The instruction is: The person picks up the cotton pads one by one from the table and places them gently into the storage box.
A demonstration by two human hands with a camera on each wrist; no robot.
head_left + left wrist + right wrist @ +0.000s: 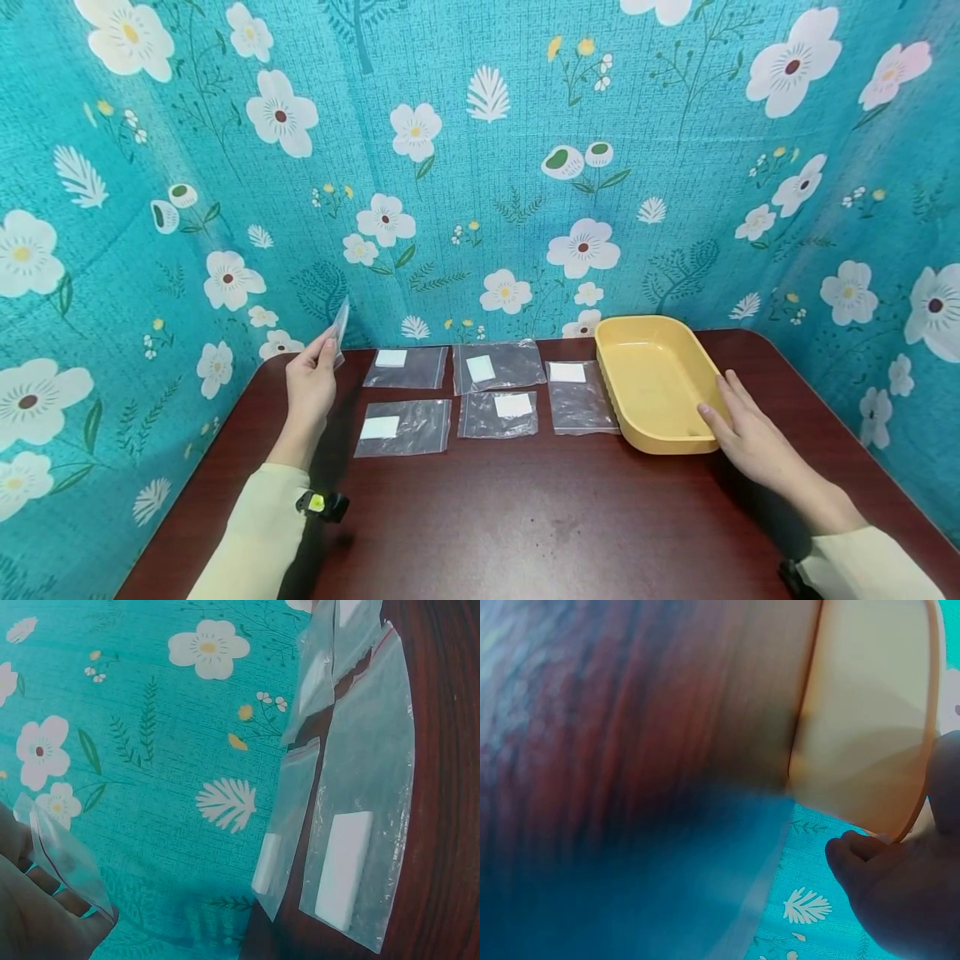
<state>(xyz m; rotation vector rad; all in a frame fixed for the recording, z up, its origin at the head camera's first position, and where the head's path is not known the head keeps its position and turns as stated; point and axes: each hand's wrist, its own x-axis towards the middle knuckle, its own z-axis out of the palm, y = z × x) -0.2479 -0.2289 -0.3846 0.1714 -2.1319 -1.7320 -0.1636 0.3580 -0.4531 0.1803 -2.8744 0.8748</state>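
My left hand (311, 379) is raised over the table's back left corner and pinches a small clear zip-lock bag (341, 323) between thumb and fingers. In the left wrist view this bag (69, 859) shows a red zip line. Hidden in part by the fingers, its contents do not show clearly. At the right, a yellow plastic tray (660, 375) stands on the table. My right hand (757, 437) rests at its right rim with extended fingers, the thumb reaching over the edge. The tray's outer wall (866, 720) fills part of the right wrist view.
Several flat zip-lock bags, each with a white rectangular piece, lie in two rows; one bag (416, 437) is at front left, another (588, 417) beside the tray. The dark red-brown table (495, 517) backs onto a teal floral cloth (465, 208).
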